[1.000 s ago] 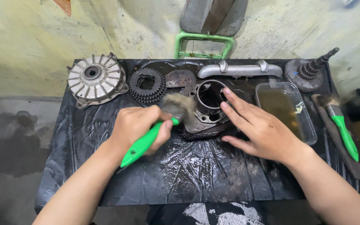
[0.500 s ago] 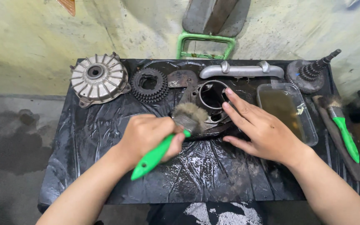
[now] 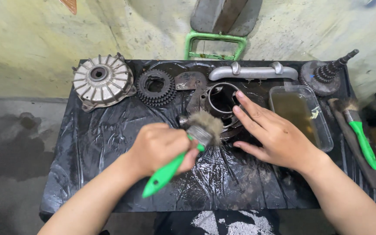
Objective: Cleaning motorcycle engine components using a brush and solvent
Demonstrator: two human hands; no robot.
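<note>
Between L hand (image 3: pixel 162 148) & R hand (image 3: pixel 270 132): brush (image 3: pixel 188 148) on cylinder (image 3: pixel 220 102).

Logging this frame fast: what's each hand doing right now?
Left hand: closed around the green-handled paintbrush.
Right hand: open, fingers spread flat on the dark metal cylinder part, gripping nothing.

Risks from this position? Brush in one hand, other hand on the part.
1. The tray of brown liquid sits open right beside the right hand; a sideways move could tip or splash it.
2. The wet black sheet looks slick, so the ring-shaped metal part might slide as the left hand works the green-handled brush.
</note>
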